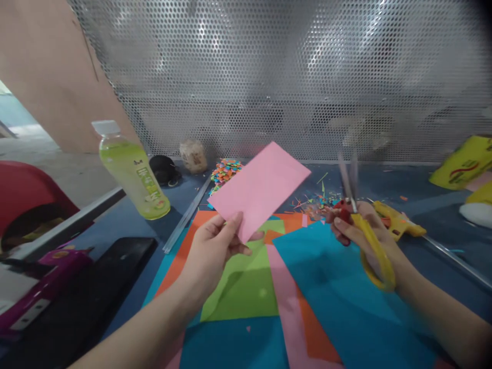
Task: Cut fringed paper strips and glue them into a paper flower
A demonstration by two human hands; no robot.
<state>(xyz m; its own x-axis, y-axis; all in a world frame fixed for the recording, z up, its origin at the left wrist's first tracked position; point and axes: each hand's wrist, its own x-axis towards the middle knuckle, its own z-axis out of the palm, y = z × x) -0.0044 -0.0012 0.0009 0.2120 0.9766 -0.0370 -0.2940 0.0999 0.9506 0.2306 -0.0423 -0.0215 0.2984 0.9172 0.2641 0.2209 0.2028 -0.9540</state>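
My left hand (215,251) pinches the lower corner of a pink sheet of paper (265,184), thumb on top, and holds it tilted above the table. In my right hand (361,230) is a pair of scissors (371,246) with yellow and red handles. Their blades point up and away, a little apart and blurred by motion, clear of the pink paper. Beneath both hands lie overlapping coloured sheets: a green sheet (246,287), a blue sheet (338,277) and an orange sheet (319,333).
A drink bottle (132,174) stands at left, near a black phone-like slab (88,292) and clear sticks (188,215). Small paper pieces (226,171) are heaped at the back. A yellow glue gun (400,220) lies at right, beside paper scraps (319,202). A perforated metal panel (269,77) rises behind.
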